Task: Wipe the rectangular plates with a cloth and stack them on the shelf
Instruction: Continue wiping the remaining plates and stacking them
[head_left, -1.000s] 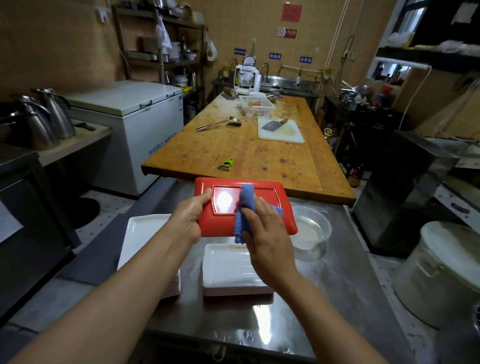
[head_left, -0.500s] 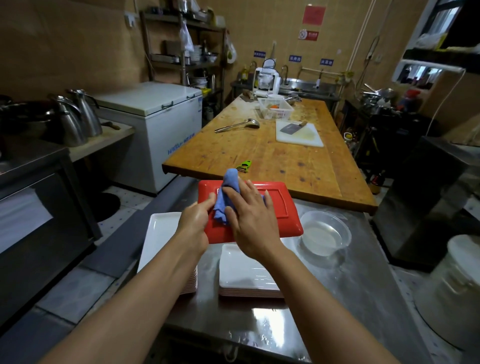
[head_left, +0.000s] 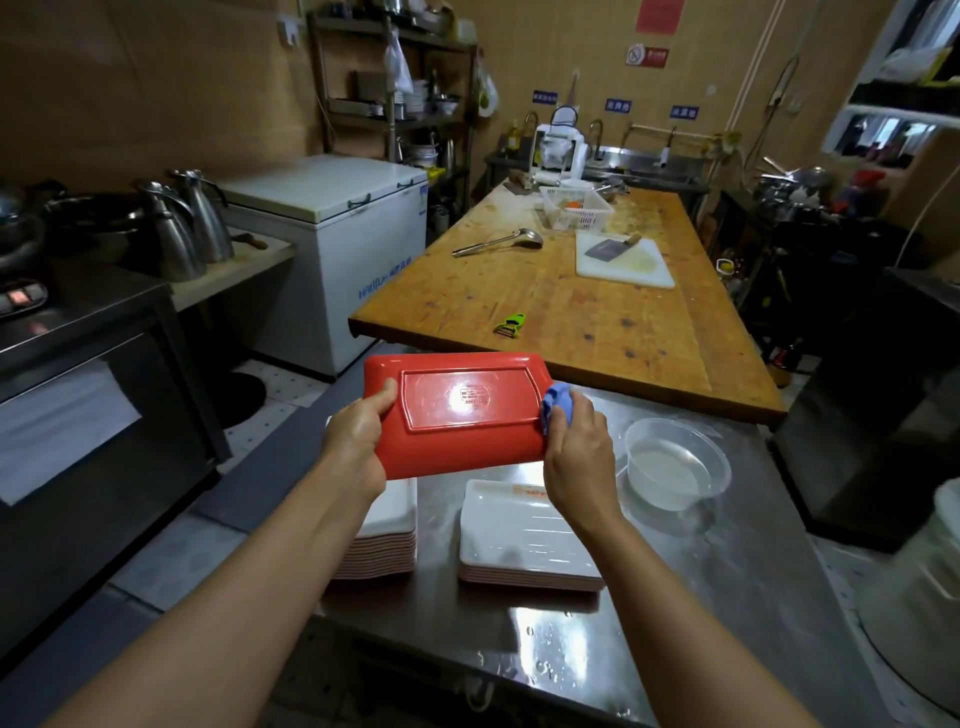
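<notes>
red rectangular plastic plate (head_left: 457, 413) is held underside-up above the steel table (head_left: 727, 597), its left edge clamped by the left hand (head_left: 358, 441). small blue cloth (head_left: 558, 408) is bunched in the right hand (head_left: 579, 452) and pressed on the right edge, likely to wipe the rim. stacked white rectangular plates (head_left: 524, 535) sit below the hands, clear plastic bowl of water (head_left: 675, 462) right of them.

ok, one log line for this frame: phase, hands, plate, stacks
phase: wiping | left hand: holds red plate, underside up | right hand: presses blue cloth on plate's right edge | two white plate stacks on steel table
</notes>
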